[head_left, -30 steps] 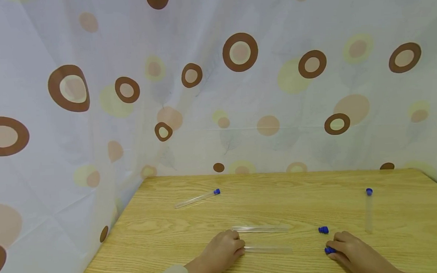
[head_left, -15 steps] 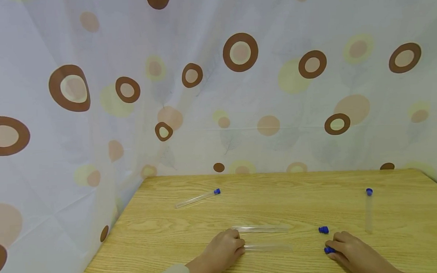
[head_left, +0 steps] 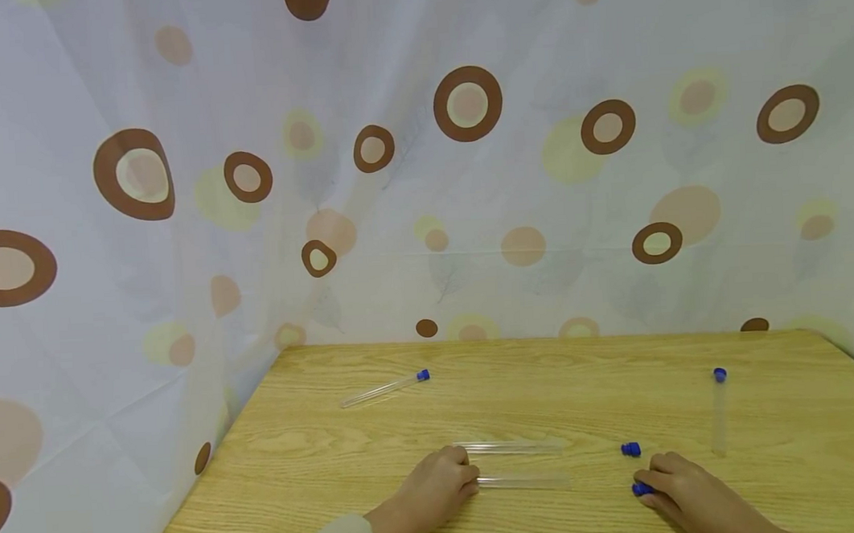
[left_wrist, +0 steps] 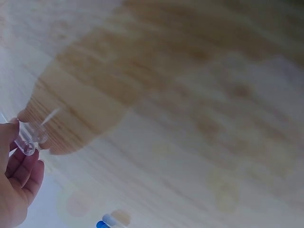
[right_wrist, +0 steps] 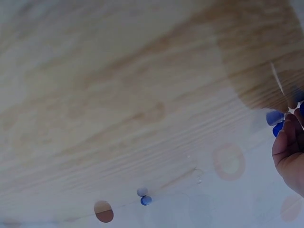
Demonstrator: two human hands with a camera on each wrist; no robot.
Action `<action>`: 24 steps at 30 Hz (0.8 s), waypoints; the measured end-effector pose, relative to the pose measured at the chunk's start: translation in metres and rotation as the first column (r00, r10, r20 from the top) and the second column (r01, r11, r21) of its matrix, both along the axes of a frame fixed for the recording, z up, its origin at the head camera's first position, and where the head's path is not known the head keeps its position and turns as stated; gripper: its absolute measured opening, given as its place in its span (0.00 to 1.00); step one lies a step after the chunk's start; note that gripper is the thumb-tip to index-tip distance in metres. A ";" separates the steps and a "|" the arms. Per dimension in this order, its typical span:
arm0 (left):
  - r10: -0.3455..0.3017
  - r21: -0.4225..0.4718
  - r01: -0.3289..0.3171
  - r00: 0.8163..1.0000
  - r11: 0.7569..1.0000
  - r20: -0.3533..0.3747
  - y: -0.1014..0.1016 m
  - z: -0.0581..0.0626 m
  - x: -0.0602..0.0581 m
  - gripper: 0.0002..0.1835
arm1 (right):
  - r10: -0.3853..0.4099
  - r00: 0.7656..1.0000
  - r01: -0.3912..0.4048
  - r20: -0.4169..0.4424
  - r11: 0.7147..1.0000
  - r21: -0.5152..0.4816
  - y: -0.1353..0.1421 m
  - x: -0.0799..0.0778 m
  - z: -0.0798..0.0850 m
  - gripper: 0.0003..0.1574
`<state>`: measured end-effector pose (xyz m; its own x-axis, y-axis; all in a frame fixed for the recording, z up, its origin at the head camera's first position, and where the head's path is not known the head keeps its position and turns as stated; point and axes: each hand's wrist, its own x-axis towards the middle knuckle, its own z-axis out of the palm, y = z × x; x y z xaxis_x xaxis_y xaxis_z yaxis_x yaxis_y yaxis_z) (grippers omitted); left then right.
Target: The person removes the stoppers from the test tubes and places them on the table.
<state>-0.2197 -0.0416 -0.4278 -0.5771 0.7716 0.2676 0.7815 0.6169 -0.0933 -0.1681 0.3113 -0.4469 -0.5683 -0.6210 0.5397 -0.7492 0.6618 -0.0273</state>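
In the head view my left hand [head_left: 438,485] pinches the closed end of a clear test tube [head_left: 525,482] lying on the table. Just beyond it lies a second uncapped test tube [head_left: 512,447], roughly parallel, its left end close to my fingers. The left wrist view shows my left hand [left_wrist: 21,185] with the rounded tube end between thumb and fingers. To the right, my right hand [head_left: 688,494] pinches a blue cap [head_left: 641,489] near the tabletop. Another blue cap [head_left: 631,449] lies loose just beyond that hand. My right hand [right_wrist: 290,156] is partly cut off in the right wrist view.
A test tube with a blue cap [head_left: 383,389] lies at the back left of the wooden table [head_left: 548,373]. A second capped tube [head_left: 721,416] lies at the right, cap away from me. A patterned curtain [head_left: 393,180] hangs behind and along the left side.
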 end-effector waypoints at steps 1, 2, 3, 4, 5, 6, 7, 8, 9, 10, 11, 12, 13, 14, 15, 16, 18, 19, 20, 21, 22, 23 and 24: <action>0.001 0.000 -0.001 1.000 1.000 0.000 0.000 0.000 0.000 0.05 | 0.000 1.000 0.000 -0.003 1.000 0.000 0.000 0.000 0.000 0.08; 0.003 0.000 -0.003 1.000 1.000 0.004 0.000 0.000 0.000 0.05 | -0.001 1.000 0.001 -0.001 1.000 0.001 0.000 0.000 0.000 0.07; 0.004 0.002 -0.004 1.000 1.000 0.011 0.000 0.000 0.000 0.05 | -0.001 1.000 0.001 -0.003 1.000 0.001 0.000 0.000 0.001 0.07; 0.005 0.001 -0.005 1.000 1.000 0.017 0.000 0.000 -0.001 0.05 | -0.001 1.000 0.001 0.001 1.000 0.002 0.000 0.000 0.001 0.07; 0.007 0.001 -0.007 1.000 1.000 0.024 0.000 0.000 0.000 0.05 | -0.001 1.000 0.001 0.009 1.000 0.003 0.000 0.000 0.001 0.07; 0.009 0.001 -0.009 0.999 1.000 0.030 0.000 0.000 0.000 0.05 | -0.001 1.000 0.001 0.012 1.000 0.004 0.000 0.000 0.001 0.07; 0.012 0.000 -0.012 0.999 1.000 0.037 0.000 0.001 0.000 0.05 | -0.002 1.000 0.002 0.015 1.000 0.005 0.000 0.000 0.001 0.07; 0.013 0.000 -0.013 0.999 1.000 0.042 0.000 0.001 0.000 0.05 | -0.002 1.000 0.002 0.018 1.000 0.005 0.000 0.000 0.001 0.07; 0.014 0.000 -0.014 0.999 1.000 0.046 0.000 0.001 0.000 0.06 | -0.001 1.000 0.001 0.018 1.000 0.005 0.000 0.000 0.001 0.07; 0.015 -0.002 -0.015 0.999 1.000 0.047 0.000 0.001 0.000 0.06 | -0.001 1.000 0.001 0.019 1.000 0.004 0.000 0.000 0.001 0.07; 0.016 -0.001 -0.016 0.999 1.000 0.051 0.000 0.002 0.000 0.06 | 0.000 1.000 0.000 0.020 1.000 0.004 0.001 0.000 0.001 0.07; 0.015 -0.001 -0.015 0.999 1.000 0.051 0.000 0.002 0.001 0.06 | 0.000 1.000 0.000 0.016 1.000 0.004 0.001 0.000 0.000 0.07; 0.014 -0.002 -0.014 0.999 1.000 0.050 0.000 0.002 0.001 0.06 | 0.000 1.000 0.000 0.015 1.000 0.004 0.001 0.000 0.000 0.07; 0.013 -0.002 -0.013 0.999 1.000 0.049 0.000 0.003 0.001 0.06 | 0.001 1.000 -0.001 0.013 1.000 0.003 0.001 0.000 0.000 0.07; 0.011 -0.002 -0.011 0.999 1.000 0.050 0.000 0.003 0.001 0.06 | 0.001 1.000 -0.001 0.010 1.000 0.002 0.001 0.000 0.000 0.07; 0.010 -0.003 -0.009 0.999 1.000 0.049 0.000 0.003 0.001 0.06 | 0.002 1.000 -0.002 0.008 1.000 0.001 0.001 0.000 0.000 0.07; 0.006 -0.004 -0.006 0.999 1.000 0.048 -0.001 0.004 0.001 0.06 | 0.003 1.000 -0.003 0.003 1.000 0.001 0.001 0.000 -0.001 0.07; 0.003 -0.002 -0.003 0.999 1.000 0.050 -0.001 0.004 0.001 0.06 | 0.004 1.000 -0.004 0.002 1.000 0.001 0.001 0.000 -0.001 0.07; 0.001 -0.001 -0.001 0.999 1.000 0.050 -0.001 0.004 0.001 0.06 | 0.004 1.000 -0.004 0.004 1.000 0.000 0.001 0.000 -0.001 0.07; 0.001 -0.001 -0.001 0.999 1.000 0.050 -0.001 0.004 0.001 0.06 | 0.003 1.000 -0.003 0.005 1.000 0.001 0.001 -0.001 -0.001 0.07; 0.000 -0.001 0.000 0.999 1.000 0.049 -0.001 0.004 0.001 0.06 | -0.002 1.000 0.002 0.006 1.000 0.001 0.001 0.000 -0.001 0.07; 0.001 -0.001 0.000 0.999 1.000 0.049 0.000 0.004 0.001 0.06 | -0.006 1.000 0.006 0.006 1.000 0.002 0.002 0.000 -0.001 0.08; 0.001 -0.002 -0.001 0.999 1.000 0.049 0.000 0.004 0.001 0.06 | -0.009 1.000 0.009 0.008 1.000 0.002 0.002 0.000 -0.002 0.08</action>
<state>-0.2187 -0.0420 -0.4239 -0.5906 0.7712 0.2375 0.7844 0.6178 -0.0557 -0.1683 0.3130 -0.4485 -0.5784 -0.6165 0.5342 -0.7426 0.6689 -0.0321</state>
